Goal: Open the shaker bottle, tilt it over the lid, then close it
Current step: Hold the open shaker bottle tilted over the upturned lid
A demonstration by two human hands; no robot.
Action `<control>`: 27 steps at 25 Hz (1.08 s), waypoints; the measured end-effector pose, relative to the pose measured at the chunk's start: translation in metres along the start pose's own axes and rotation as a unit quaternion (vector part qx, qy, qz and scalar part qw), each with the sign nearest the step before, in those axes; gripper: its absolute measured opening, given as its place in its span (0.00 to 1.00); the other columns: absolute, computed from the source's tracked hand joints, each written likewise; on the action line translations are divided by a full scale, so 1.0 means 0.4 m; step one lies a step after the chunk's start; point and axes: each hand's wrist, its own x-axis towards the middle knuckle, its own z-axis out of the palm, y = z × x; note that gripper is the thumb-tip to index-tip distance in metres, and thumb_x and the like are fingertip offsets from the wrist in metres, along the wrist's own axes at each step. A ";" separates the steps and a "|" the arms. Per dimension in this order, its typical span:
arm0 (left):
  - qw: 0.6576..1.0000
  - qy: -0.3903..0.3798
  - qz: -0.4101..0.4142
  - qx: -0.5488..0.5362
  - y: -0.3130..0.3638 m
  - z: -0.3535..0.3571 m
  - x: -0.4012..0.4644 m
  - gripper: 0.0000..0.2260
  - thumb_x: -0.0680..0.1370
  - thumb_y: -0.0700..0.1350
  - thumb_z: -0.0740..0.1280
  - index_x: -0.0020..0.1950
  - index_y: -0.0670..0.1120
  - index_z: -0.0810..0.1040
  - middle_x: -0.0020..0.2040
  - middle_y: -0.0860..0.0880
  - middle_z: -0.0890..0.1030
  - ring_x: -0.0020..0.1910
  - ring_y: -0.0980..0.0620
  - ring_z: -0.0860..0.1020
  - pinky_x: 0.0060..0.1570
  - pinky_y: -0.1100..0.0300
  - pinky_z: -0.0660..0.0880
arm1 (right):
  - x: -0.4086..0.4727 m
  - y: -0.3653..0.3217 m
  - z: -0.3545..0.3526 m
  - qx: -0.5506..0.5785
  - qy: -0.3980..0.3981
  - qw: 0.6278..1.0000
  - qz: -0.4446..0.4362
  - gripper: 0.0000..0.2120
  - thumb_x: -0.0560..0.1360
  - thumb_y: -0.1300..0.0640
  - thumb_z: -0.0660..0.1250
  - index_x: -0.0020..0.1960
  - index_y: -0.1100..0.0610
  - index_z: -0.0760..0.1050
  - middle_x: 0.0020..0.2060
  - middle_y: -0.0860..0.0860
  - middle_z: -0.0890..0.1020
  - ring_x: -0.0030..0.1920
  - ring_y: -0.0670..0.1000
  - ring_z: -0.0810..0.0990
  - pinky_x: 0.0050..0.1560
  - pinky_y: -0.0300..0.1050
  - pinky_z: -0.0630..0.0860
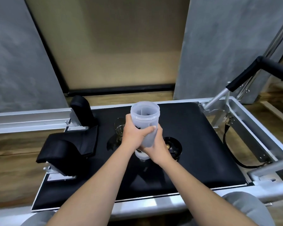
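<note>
Grey-clad knees at bottom edge, nearest the lens; two bare forearms run up from there to mid-frame. Both hands closed around the shaker bottle [145,121], translucent, open-mouthed, held above the black padded bench [203,144] and tipped slightly away from the wearer. Left hand [134,136] wraps the bottle's left side, fingers curled across its front, thumb up along the wall. Right hand [157,147] cups it lower on the right, fingers hidden behind the body. Bottle base shows below the hands, black lettering partly readable. Lid [172,146], black, lies on the bench just right of the right hand. Clear glass [119,129] stands just behind the left hand. Black headrest [64,149] to the left
</note>
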 end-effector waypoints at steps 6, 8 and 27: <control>0.993 0.045 -0.016 -0.111 0.114 -0.024 0.003 0.32 0.68 0.51 0.83 0.67 0.51 0.71 0.60 0.53 0.81 0.57 0.54 0.81 0.56 0.51 0.81 | 0.012 -0.115 0.008 0.011 0.077 0.997 -0.020 0.56 0.58 0.46 0.85 0.76 0.39 0.53 0.66 0.42 0.73 0.65 0.45 0.77 0.58 0.51 0.81; 0.989 0.053 -0.021 -0.135 0.116 -0.016 0.001 0.34 0.68 0.55 0.82 0.69 0.52 0.71 0.61 0.54 0.81 0.59 0.54 0.81 0.59 0.50 0.81 | 0.019 -0.127 -0.010 0.003 0.079 0.996 -0.038 0.54 0.59 0.47 0.84 0.75 0.42 0.55 0.67 0.43 0.73 0.66 0.45 0.76 0.59 0.49 0.80; 0.971 0.038 -0.107 -0.208 -0.054 -0.037 -0.066 0.15 0.80 0.49 0.74 0.65 0.49 0.80 0.58 0.55 0.86 0.56 0.57 0.83 0.51 0.60 0.80 | 0.011 -0.080 -0.035 -0.137 -0.046 0.989 -0.011 0.55 0.56 0.36 0.79 0.77 0.44 0.57 0.65 0.46 0.73 0.62 0.50 0.77 0.53 0.51 0.81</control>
